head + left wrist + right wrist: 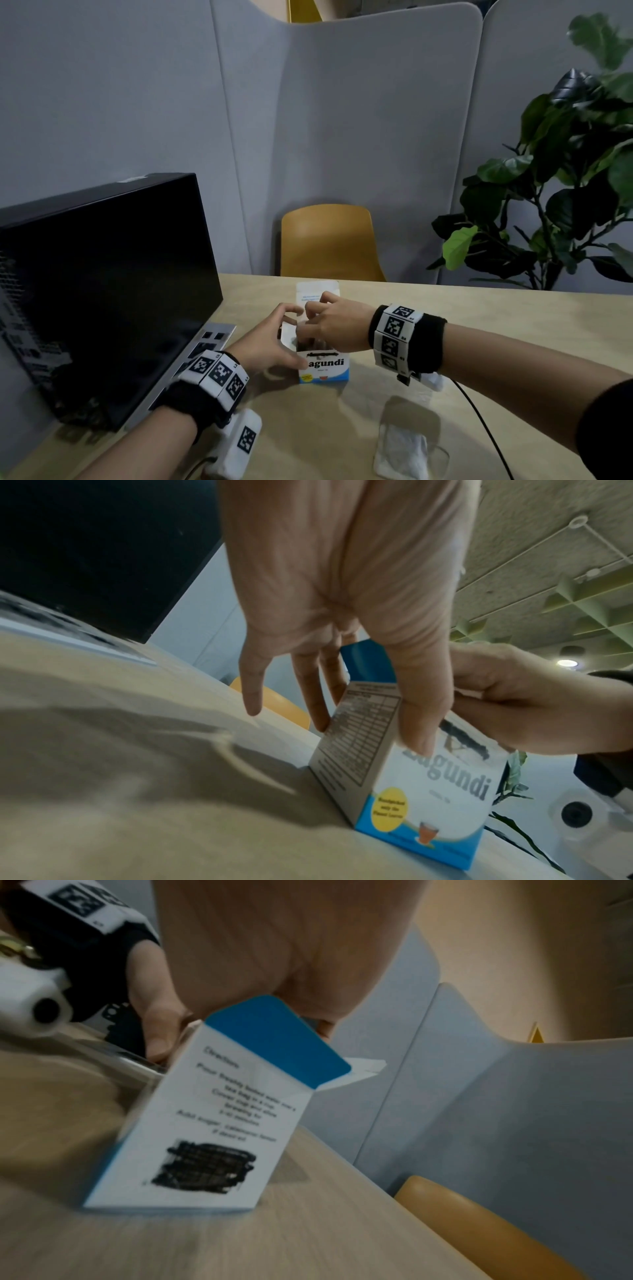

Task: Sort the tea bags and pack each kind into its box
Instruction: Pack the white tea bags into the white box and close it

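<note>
Nearest you, on your side of the Lagundi box: one loose tea bag flat on the table, well apart from the box, not yet packed. My read: paper sachet, near weightless, soft, crushes easily. Pinch it by an edge or corner, not the middle.

The box stands upright on the table, mid-table, lid open, blue lid flap sticking up at its far side. Thin card, light, likely to skid or tip if you push down into it without bracing. Hold it by the side walls low down, not by the flaps.

Your left hand is doing that bracing: thumb on the front face near the printed name, fingers curled round the nutrition-panel side. It grips the box, partly closed, little finger loose and off the card.

Your right hand is over the box mouth, fingers bunched and curled down into the opening. From the left wrist view it looks like a pinch on something thin and pale, probably a tea bag, but I can't confirm what it is. The right wrist view is blurred and the palm blocks the fingertips.

Left of the box: open laptop, close to your left wrist. Beyond the box: yellow chair, grey partition behind it, plant far right.
</note>
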`<state>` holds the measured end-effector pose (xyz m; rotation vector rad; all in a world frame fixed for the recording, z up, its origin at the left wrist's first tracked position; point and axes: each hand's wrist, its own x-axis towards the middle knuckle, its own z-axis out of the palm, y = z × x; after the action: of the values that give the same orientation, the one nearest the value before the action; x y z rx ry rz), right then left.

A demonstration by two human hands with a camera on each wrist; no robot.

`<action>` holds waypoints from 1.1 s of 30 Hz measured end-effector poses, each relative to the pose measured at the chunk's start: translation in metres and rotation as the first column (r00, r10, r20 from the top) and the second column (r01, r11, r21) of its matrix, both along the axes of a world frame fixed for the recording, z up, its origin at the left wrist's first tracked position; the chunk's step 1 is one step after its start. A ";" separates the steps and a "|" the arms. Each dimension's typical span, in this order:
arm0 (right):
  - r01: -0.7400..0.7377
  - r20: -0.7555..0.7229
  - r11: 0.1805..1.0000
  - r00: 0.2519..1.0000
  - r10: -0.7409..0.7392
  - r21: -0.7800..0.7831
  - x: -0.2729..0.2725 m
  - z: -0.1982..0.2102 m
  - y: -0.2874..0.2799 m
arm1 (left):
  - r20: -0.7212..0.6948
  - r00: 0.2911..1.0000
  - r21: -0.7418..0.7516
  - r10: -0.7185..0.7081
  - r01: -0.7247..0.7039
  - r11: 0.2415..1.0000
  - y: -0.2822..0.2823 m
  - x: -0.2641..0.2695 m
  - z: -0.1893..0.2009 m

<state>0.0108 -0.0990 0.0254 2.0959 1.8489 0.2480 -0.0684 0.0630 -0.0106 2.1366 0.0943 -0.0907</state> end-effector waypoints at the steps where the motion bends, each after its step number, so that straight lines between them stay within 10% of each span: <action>1: 0.008 -0.002 1.000 1.000 -0.008 0.002 0.000 0.001 -0.001 | 0.004 1.000 0.004 -0.002 0.002 1.000 0.000 0.000 0.000; 8: 0.099 -0.090 0.985 0.992 -0.087 0.139 -0.016 0.010 -0.029 | -0.002 1.000 0.052 -0.024 0.024 0.998 -0.006 -0.001 0.001; 11: 0.303 -0.450 0.894 0.883 -0.132 0.332 -0.031 0.012 -0.059 | 0.005 0.999 0.027 -0.036 0.036 0.999 -0.009 -0.003 0.002; 16: 0.356 -0.535 0.855 0.670 -0.515 -0.377 -0.062 -0.010 -0.106 | 0.008 0.995 0.042 -0.095 0.094 0.995 -0.019 -0.007 0.001; 24: 0.450 -0.653 0.821 0.511 -0.559 -0.350 -0.065 -0.010 -0.124 | -0.010 0.988 0.102 -0.154 0.154 0.983 -0.029 -0.013 -0.001; 27: 0.467 -0.814 0.880 0.478 -0.331 -0.084 -0.054 0.020 -0.126 | -0.021 0.988 0.075 -0.153 0.155 0.985 -0.030 -0.015 -0.001; 33: 0.453 -0.697 0.693 0.709 0.101 0.561 -0.030 0.051 -0.076 | -0.004 0.987 0.081 -0.162 0.162 0.983 -0.029 -0.014 0.000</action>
<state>-0.0192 -0.1747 0.0766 3.2795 2.0911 0.1314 -0.0822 0.0342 -0.0102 2.2225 -0.0793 -0.1828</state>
